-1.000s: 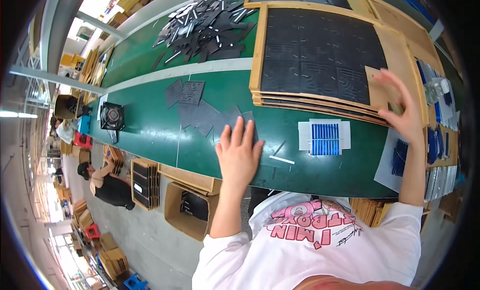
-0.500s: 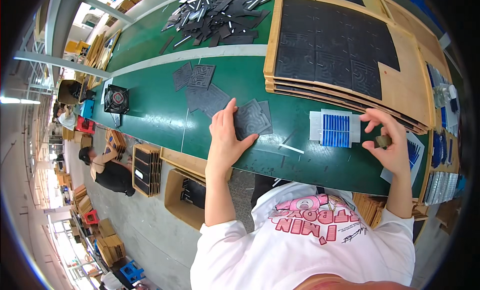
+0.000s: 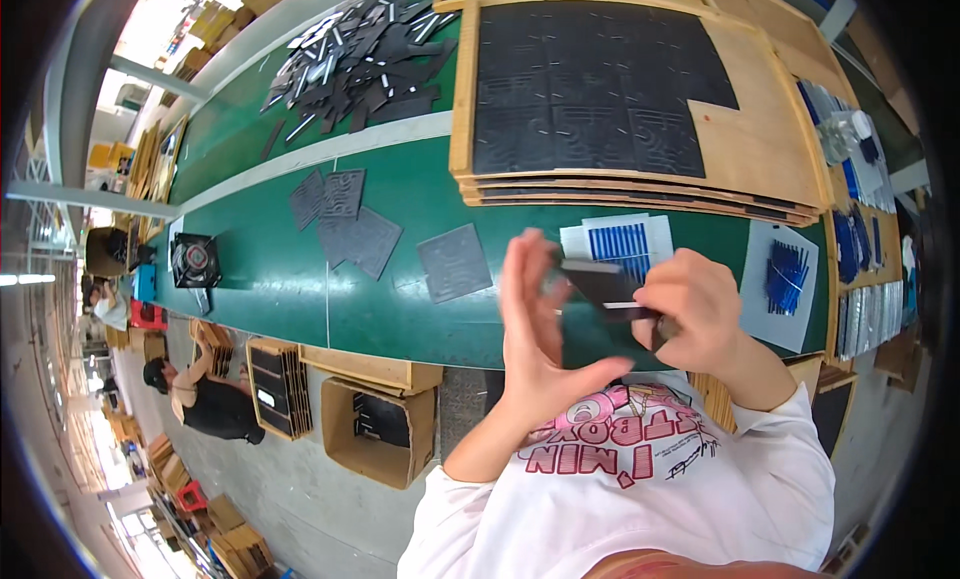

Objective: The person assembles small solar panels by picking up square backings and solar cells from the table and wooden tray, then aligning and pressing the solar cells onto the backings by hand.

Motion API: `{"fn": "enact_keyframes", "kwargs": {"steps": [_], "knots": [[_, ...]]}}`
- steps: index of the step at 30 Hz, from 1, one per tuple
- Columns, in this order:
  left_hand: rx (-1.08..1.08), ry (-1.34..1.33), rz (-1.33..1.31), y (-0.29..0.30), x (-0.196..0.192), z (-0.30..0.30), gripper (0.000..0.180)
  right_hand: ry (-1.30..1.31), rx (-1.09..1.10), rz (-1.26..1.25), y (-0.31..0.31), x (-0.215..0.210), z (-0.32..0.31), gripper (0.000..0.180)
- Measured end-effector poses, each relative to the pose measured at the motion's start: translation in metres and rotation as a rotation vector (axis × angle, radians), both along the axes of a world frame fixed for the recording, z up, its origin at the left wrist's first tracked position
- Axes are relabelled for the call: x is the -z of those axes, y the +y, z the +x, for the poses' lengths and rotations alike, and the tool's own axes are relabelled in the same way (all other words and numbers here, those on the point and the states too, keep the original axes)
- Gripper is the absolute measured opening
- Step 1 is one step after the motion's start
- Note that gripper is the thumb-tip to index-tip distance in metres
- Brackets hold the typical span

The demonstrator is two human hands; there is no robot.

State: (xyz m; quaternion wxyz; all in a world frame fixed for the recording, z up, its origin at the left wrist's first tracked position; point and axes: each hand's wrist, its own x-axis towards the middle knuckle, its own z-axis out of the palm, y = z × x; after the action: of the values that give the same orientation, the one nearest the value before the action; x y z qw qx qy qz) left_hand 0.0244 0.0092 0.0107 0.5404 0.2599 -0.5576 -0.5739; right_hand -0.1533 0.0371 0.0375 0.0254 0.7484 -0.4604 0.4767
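Note:
My right hand (image 3: 695,309) is closed, its fingertips pinching a thin dark sheet (image 3: 610,291) tilted above the table's front part. A small olive-brown block (image 3: 664,331) also sits in that hand, mostly covered by fingers. To the sheet's left, my left hand (image 3: 535,329) is open, thumb stretched toward my body and fingers upright, blurred by motion; whether a fingertip touches the sheet I cannot tell. One dark square sheet (image 3: 455,264) lies left of my left hand. Behind the held sheet, a row of blue strips (image 3: 622,247) rests on white backing.
Patterned dark sheets (image 3: 362,241) overlap on the green table (image 3: 260,279). Wooden trays (image 3: 760,169) with black panels are stacked at the back. Further off lies a heap of black strips (image 3: 350,64). A small fan (image 3: 194,261) stands left; more blue strips (image 3: 786,279) lie right.
Both hands have come together in front of my body. A dark sheet has left the table and is now in my right hand. My view has shifted, moving the scene leftward.

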Motion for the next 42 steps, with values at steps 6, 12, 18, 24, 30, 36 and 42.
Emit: {"fn": "enact_keyframes", "kwargs": {"steps": [6,12,18,24,30,36,42], "knots": [[0.612,0.333,0.954,-0.003,-0.003,0.000,0.071,0.292,-0.145,0.170,0.010,-0.004,-0.002,0.045],[0.734,0.388,0.870,0.009,0.004,-0.008,0.074,0.246,0.107,0.095,-0.017,0.002,-0.029,0.033],[0.611,0.353,0.832,0.007,0.006,-0.010,0.073,0.150,-0.194,0.180,-0.007,0.004,-0.024,0.031],[0.593,0.379,0.825,0.004,-0.002,-0.012,0.069,0.215,-0.348,0.167,-0.003,0.007,-0.008,0.025],[0.512,0.392,0.754,-0.005,0.003,-0.006,0.070,0.235,-0.251,0.150,0.008,0.013,-0.006,0.027],[0.537,0.343,0.813,0.003,0.000,-0.006,0.076,0.155,-0.349,0.202,0.004,0.019,-0.007,0.032],[0.374,0.550,0.720,-0.030,0.011,0.025,0.070,0.206,-0.460,0.425,0.024,0.027,-0.007,0.021]]}}
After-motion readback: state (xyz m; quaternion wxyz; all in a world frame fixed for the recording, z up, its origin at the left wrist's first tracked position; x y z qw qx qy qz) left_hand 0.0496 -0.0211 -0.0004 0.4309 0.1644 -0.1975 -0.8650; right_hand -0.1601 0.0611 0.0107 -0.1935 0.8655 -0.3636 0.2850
